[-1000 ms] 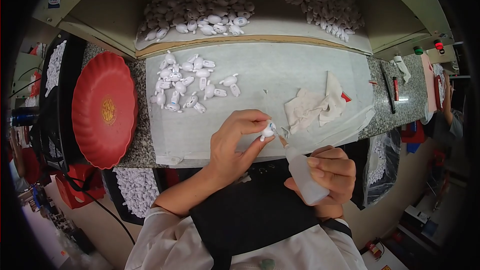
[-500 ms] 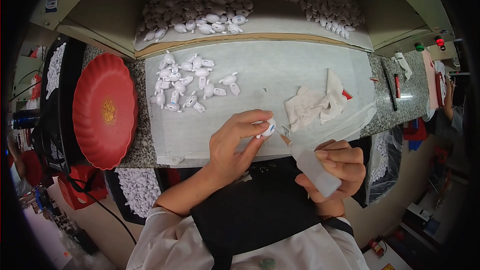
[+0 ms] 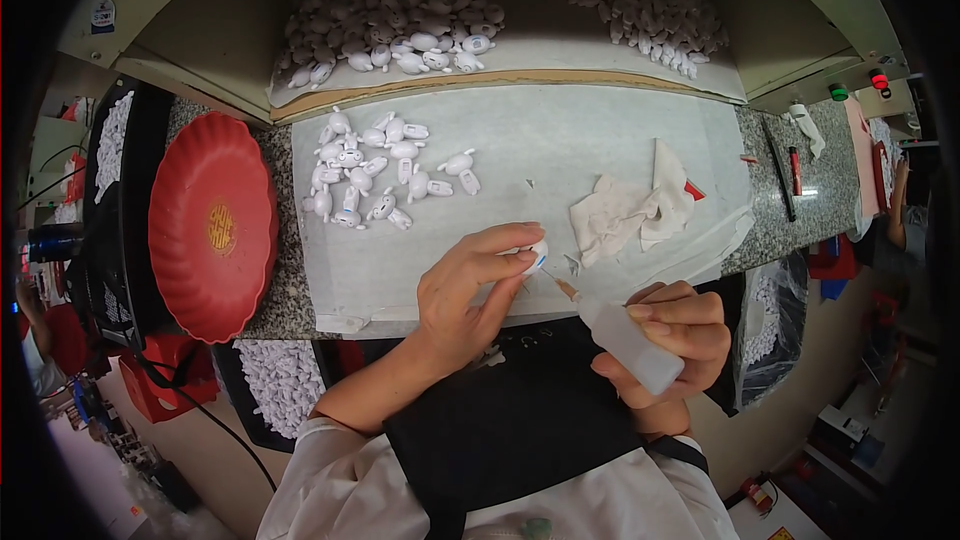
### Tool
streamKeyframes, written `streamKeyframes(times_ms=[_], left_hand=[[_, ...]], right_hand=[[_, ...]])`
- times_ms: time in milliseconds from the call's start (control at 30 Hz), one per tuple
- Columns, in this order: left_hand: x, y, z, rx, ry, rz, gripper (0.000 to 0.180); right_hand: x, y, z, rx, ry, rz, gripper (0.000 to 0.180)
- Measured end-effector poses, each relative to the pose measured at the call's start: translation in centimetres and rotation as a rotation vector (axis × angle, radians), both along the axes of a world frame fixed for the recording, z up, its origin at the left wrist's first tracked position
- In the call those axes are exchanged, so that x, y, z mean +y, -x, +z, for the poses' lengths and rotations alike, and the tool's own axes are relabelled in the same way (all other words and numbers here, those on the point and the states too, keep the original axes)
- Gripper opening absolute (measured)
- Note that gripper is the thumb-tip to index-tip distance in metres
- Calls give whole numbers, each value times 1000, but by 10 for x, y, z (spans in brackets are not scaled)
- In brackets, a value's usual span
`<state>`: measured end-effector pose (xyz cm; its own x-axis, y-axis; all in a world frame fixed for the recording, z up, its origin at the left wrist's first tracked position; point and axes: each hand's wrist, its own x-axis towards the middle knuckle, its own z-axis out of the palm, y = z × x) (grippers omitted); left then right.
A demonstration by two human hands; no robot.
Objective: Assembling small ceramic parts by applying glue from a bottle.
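My left hand (image 3: 468,290) pinches a small white toy figure (image 3: 538,252) with a blue mark, held just above the front edge of the white work sheet (image 3: 560,155). My right hand (image 3: 680,335) grips a small translucent squeeze bottle (image 3: 625,340); its thin nozzle tip points up and left, almost touching the figure. A cluster of several similar white figures (image 3: 375,175) lies on the sheet to the upper left of my hands.
A red round tray (image 3: 210,230) sits at the left on the granite counter. Crumpled white tissue (image 3: 630,210) lies right of centre. Heaps of white figures (image 3: 400,10) fill the shelf behind. A bag of white pieces (image 3: 280,380) hangs below the counter. Pens (image 3: 780,180) lie far right.
My right hand has drawn the bottle slightly lower and to the right, then brought its nozzle back toward the figure. My left hand has kept the figure in nearly the same spot.
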<state>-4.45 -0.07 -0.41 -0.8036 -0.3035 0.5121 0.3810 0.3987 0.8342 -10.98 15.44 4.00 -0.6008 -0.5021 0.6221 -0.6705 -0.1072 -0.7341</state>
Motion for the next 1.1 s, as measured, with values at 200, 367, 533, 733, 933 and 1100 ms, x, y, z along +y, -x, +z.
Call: streamKeyframes(times_ms=[200,367,533,733,933,1100], left_hand=[[6,0,6,-240,-796,-188,20],[-1,1,0,-329,-930,-259,17],[-2,2,-3,-371,-945,-273,17],[0,2,-3,-348,-867,-222,22],[2,0,-3,-347,-697,-147,26],[6,2,-4,-339,-426,-49,23]], right_hand=[[0,-1,-2,-180,223,-204,44],[-4,22,-6,-630,148,-184,34],[15,39,-29,-819,-63,-68,35],[-7,46,-32,-148,-670,-166,24],[5,38,-23,-671,-321,-100,13],[-17,16,-19,-756,-82,-54,15]])
